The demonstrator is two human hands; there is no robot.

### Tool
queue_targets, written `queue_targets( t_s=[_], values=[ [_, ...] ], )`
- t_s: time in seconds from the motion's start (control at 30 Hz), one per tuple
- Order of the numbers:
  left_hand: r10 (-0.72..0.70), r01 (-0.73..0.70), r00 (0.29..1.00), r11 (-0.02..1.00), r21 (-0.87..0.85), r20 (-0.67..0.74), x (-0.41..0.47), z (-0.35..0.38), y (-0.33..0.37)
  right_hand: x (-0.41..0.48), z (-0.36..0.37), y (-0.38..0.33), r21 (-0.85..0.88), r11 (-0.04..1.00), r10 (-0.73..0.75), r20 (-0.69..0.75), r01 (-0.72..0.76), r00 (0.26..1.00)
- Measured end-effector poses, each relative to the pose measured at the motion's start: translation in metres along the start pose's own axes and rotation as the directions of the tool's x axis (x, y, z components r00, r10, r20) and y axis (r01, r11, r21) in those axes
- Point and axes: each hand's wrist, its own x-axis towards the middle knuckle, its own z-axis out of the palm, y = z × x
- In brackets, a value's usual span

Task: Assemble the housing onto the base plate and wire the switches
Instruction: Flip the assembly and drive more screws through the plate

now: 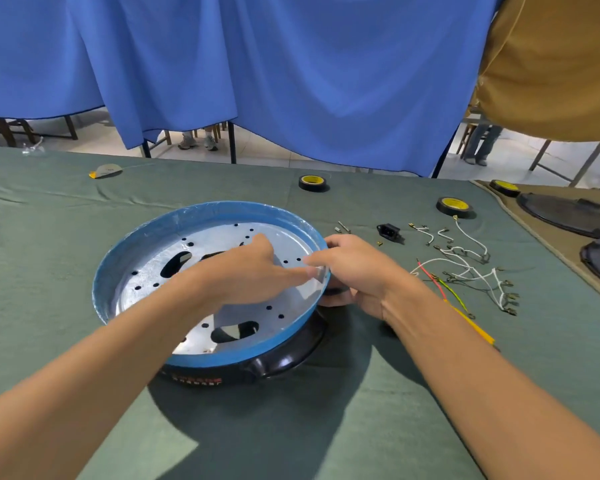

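Green cloth (pixel 291 427) covers the table, and both bare forearms reach out over it. In the middle sits the round housing (pixel 239 353), black below with a blue film round its rim. A silver metal plate (pixel 284 237) full of holes lies inside it.

The left hand (pixel 253 268) stretches across the plate, fingers straight and pressed together, their tips at the inside of the right-hand rim. The right hand (pixel 357 271) grips that same rim from outside, forefinger over the top and the other fingers curled beneath.

Just beside it lie a red wire (pixel 426 273), a yellow-green wire (pixel 454 292) and a tangle of white wires (pixel 465 265). Beyond them is a black socket (pixel 389 232), then the nearer tape roll (pixel 454 206) and the farther tape roll (pixel 312 183). A blue curtain (pixel 291 81) hangs behind the table.
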Motion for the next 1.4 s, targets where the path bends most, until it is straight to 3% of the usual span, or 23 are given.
queue_targets(
  t_s=[0.1, 0.17, 0.23, 0.27, 0.33, 0.4, 0.47, 0.6, 0.73, 0.83, 0.97, 1.13, 1.23, 1.4],
  values=[
    [-0.140, 0.130, 0.990, 0.946, -0.296, -0.013, 0.009, 0.000, 0.003, -0.010, -0.019, 0.003, -0.074, 0.995, -0.067, -0.061, 0.062, 0.996],
    [-0.179, 0.167, 0.984, 0.863, -0.477, 0.021, 0.012, -0.003, 0.001, -0.019, -0.038, 0.006, -0.256, 0.958, -0.176, -0.169, 0.129, 0.970],
    [-0.205, 0.206, 0.977, 0.810, -0.549, 0.065, 0.011, -0.005, 0.002, -0.029, -0.053, 0.010, -0.379, 0.911, -0.264, -0.239, 0.161, 0.934],
    [-0.220, 0.217, 0.974, 0.817, -0.534, 0.058, 0.011, -0.003, 0.004, -0.033, -0.058, 0.013, -0.346, 0.923, -0.268, -0.255, 0.171, 0.929],
    [-0.243, 0.208, 0.969, 0.890, -0.405, -0.036, 0.007, 0.002, 0.006, -0.038, -0.056, 0.017, -0.104, 0.983, -0.172, -0.223, 0.152, 0.959],
    [-0.243, 0.202, 0.966, 0.925, -0.322, -0.093, 0.003, 0.006, 0.008, -0.040, -0.045, 0.019, 0.154, 0.986, -0.045, -0.096, 0.059, 0.994],
    [-0.246, 0.206, 0.966, 0.921, -0.331, -0.084, -0.001, 0.006, 0.011, -0.035, -0.029, 0.018, 0.278, 0.961, 0.004, 0.015, -0.008, 1.000],
    [-0.310, 0.295, 0.951, 0.912, -0.284, -0.007, 0.001, 0.005, 0.021, -0.022, -0.005, 0.012, 0.329, 0.944, 0.030, 0.013, -0.033, 0.999],
    [-0.354, 0.357, 0.932, 0.856, -0.374, 0.080, 0.008, 0.005, 0.017, -0.018, -0.002, 0.009, 0.460, 0.880, 0.115, 0.026, -0.115, 0.993],
    [-0.339, 0.363, 0.931, 0.835, -0.413, 0.134, 0.006, -0.001, 0.014, -0.015, -0.005, 0.010, 0.538, 0.829, 0.156, 0.040, -0.153, 0.987],
    [-0.330, 0.460, 0.877, 0.786, -0.414, 0.348, 0.010, -0.016, 0.011, -0.012, -0.012, 0.012, 0.586, 0.790, 0.187, 0.049, -0.180, 0.981],
    [-0.282, 0.506, 0.833, 0.734, -0.452, 0.475, 0.019, -0.022, 0.001, -0.009, -0.013, 0.013, 0.554, 0.818, 0.172, 0.026, -0.157, 0.985],
    [-0.270, 0.536, 0.824, 0.657, -0.530, 0.498, 0.019, -0.026, -0.001, -0.008, -0.014, 0.014, 0.544, 0.825, 0.168, 0.021, -0.152, 0.986],
    [-0.236, 0.480, 0.855, 0.700, -0.529, 0.462, 0.018, -0.031, -0.001, -0.006, -0.017, 0.015, 0.531, 0.835, 0.149, 0.029, -0.142, 0.988]
  ],
)
